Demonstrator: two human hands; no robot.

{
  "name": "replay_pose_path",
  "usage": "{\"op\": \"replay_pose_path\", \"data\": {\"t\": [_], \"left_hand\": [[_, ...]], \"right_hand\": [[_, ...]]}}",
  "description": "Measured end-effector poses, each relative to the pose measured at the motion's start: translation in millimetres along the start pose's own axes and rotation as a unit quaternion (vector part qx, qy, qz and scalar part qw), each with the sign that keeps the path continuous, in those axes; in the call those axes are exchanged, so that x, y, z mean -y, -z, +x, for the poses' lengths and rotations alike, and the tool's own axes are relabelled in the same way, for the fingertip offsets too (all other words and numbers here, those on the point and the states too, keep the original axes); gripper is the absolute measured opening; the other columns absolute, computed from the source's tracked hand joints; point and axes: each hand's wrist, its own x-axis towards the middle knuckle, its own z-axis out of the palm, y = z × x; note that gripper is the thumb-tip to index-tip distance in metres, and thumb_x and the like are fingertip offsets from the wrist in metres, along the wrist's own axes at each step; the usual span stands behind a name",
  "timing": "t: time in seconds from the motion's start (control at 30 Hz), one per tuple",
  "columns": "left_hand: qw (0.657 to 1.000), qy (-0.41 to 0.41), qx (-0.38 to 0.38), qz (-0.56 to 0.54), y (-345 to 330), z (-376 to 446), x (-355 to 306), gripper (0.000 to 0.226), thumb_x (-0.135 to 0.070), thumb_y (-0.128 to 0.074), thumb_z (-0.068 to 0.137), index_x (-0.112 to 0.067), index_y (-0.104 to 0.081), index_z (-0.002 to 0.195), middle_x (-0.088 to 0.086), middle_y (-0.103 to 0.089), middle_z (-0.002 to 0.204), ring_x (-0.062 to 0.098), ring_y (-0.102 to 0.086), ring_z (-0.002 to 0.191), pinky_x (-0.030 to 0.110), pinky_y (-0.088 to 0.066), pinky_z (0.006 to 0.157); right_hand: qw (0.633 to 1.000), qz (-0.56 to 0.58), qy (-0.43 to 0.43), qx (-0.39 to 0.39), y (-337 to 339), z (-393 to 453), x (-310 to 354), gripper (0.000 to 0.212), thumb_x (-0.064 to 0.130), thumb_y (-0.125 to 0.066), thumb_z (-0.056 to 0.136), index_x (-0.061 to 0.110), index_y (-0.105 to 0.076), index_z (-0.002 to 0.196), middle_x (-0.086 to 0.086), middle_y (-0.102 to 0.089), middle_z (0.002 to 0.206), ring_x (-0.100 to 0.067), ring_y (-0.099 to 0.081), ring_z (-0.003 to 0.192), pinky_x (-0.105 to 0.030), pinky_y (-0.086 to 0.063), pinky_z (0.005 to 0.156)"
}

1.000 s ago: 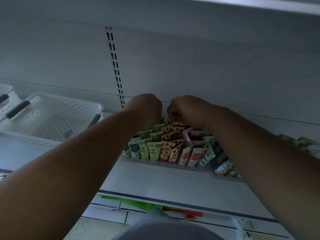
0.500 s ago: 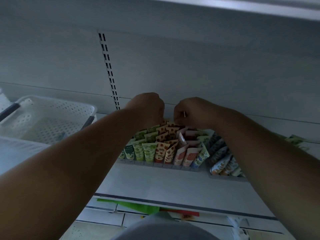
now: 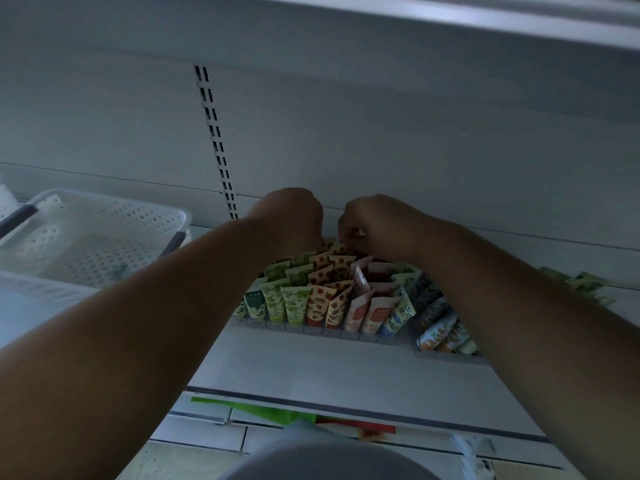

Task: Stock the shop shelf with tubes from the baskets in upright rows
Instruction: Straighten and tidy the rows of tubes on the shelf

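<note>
Rows of small tubes stand upright in a divided tray on the white shelf: green ones on the left, orange-spotted in the middle, red-white and blue to the right. Both my hands reach to the back of the rows, near the rear wall. My left hand is curled with its fingers down among the rearmost orange-spotted tubes. My right hand pinches a tube top at the back of the same rows. The fingertips and what they grip are mostly hidden.
A white perforated basket with a dark handle sits on the shelf at the left. A second tray of tubes lies to the right, partly under my right forearm. More tubes lie at the far right. Another shelf hangs overhead.
Both hands stay at the back of the rows, and they have drawn slightly closer together. The view has shifted a little; the basket sits further left in frame.
</note>
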Motion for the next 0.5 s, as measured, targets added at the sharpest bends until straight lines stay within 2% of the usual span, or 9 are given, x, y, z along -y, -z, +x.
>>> {"op": "replay_pose_path", "data": {"t": [0.13, 0.27, 0.4, 0.5], "left_hand": [[0.999, -0.001, -0.030, -0.034, -1.4, -5.0, 1.4, 0.019, -0.034, -0.064, 0.083, -0.020, -0.072, 0.094, 0.003, -0.056, 0.106, 0.022, -0.056, 0.102, 0.032, -0.048, 0.082], [0.989, -0.026, -0.094, -0.108, -3.2, -25.7, 3.8, 0.010, -0.034, -0.070, 0.078, -0.030, -0.065, 0.087, -0.005, -0.053, 0.099, 0.014, -0.054, 0.094, 0.026, -0.039, 0.073], [0.994, -0.046, -0.062, -0.083, -3.4, -35.8, 0.7, 0.009, -0.033, -0.068, 0.079, -0.031, -0.069, 0.087, -0.004, -0.054, 0.100, 0.017, -0.056, 0.094, 0.030, -0.047, 0.077], [0.996, -0.040, -0.054, -0.059, -1.7, -30.9, -0.3, 0.011, -0.032, -0.063, 0.083, -0.028, -0.070, 0.091, -0.002, -0.054, 0.103, 0.019, -0.056, 0.099, 0.032, -0.047, 0.081]], "right_hand": [[1.000, 0.007, -0.009, -0.012, -4.1, -0.9, -0.4, 0.013, 0.007, -0.064, 0.085, 0.011, -0.074, 0.093, -0.004, -0.061, 0.093, -0.016, -0.054, 0.079, -0.024, -0.033, 0.068], [0.998, 0.024, -0.026, -0.055, -6.7, -6.2, -1.3, 0.011, 0.015, -0.068, 0.085, 0.013, -0.070, 0.095, -0.001, -0.057, 0.091, -0.017, -0.054, 0.080, -0.028, -0.038, 0.068], [0.999, 0.034, -0.013, -0.041, -5.0, -12.5, 3.4, 0.007, 0.018, -0.070, 0.085, 0.013, -0.071, 0.090, 0.005, -0.054, 0.084, -0.014, -0.053, 0.078, -0.028, -0.037, 0.066], [0.999, 0.025, -0.011, -0.016, -6.8, -10.9, 5.6, 0.005, 0.015, -0.068, 0.085, 0.012, -0.072, 0.087, 0.006, -0.054, 0.080, -0.011, -0.050, 0.074, -0.025, -0.029, 0.061]]}}
